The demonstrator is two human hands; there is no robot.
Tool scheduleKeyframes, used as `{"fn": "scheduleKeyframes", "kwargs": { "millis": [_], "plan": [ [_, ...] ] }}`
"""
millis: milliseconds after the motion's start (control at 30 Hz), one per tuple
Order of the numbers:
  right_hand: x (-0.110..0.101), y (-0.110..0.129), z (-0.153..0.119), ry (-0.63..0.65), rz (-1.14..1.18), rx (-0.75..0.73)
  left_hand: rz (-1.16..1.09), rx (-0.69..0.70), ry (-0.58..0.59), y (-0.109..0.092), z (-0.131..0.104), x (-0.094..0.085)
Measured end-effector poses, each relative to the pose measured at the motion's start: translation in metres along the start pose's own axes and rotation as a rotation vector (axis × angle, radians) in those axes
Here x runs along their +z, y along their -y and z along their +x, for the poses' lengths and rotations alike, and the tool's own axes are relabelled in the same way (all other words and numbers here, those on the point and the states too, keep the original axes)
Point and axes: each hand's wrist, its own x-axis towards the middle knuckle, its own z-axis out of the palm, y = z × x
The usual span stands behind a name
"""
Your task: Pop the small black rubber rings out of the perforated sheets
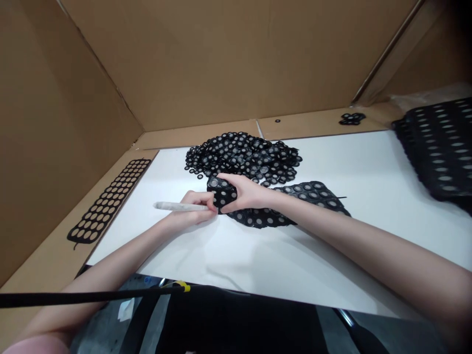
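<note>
My left hand (191, 216) is closed around a whitish, pen-shaped stick (179, 206), which points back to the left; its front end is hidden by my fingers. My right hand (249, 191) grips the left end of a black sheet with rows of round rings (258, 218), thumb in front and fingers behind. That end is raised or folded up, and the two hands meet at its edge. The sheet's other end stretches right beneath my right forearm, flat on the white board (206, 250). Just behind my hands lies a heap of loose black rings (239, 152).
A black sheet with punched-out holes (110, 199) lies on cardboard at the left. A thick stack of black sheets (438, 142) sits at the right, by clear plastic. Small black scraps (352, 118) and one ring (278, 121) lie at the back, before a cardboard wall (236, 59).
</note>
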Motion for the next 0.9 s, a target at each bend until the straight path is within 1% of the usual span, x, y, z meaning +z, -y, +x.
{"fn": "scheduleKeyframes", "kwargs": {
  "millis": [233, 300, 400, 467, 633, 733, 800, 900],
  "plan": [
    [-0.001, 0.001, 0.001, 0.024, -0.003, -0.023, -0.007, -0.036, 0.053, -0.001, -0.001, -0.002],
    [-0.002, 0.004, 0.001, 0.034, -0.004, -0.009, 0.034, -0.015, 0.058, -0.001, -0.003, -0.003],
    [-0.003, 0.006, 0.0, 0.011, -0.027, 0.034, 0.079, 0.037, 0.07, 0.002, -0.006, -0.006],
    [-0.004, 0.006, -0.001, 0.017, -0.03, 0.033, 0.037, 0.052, 0.056, 0.003, -0.008, -0.007],
    [-0.005, 0.005, -0.002, 0.012, -0.037, 0.026, -0.175, 0.033, 0.035, 0.004, -0.008, -0.009],
    [-0.004, 0.008, -0.002, 0.004, 0.013, -0.004, -0.204, 0.07, 0.005, 0.004, -0.006, -0.012],
    [-0.003, 0.01, -0.002, -0.03, 0.024, 0.016, -0.191, 0.091, -0.039, 0.006, -0.005, -0.016],
    [0.002, 0.013, 0.0, -0.097, -0.066, 0.062, -0.257, 0.118, -0.094, 0.012, -0.004, -0.022]
  ]
}}
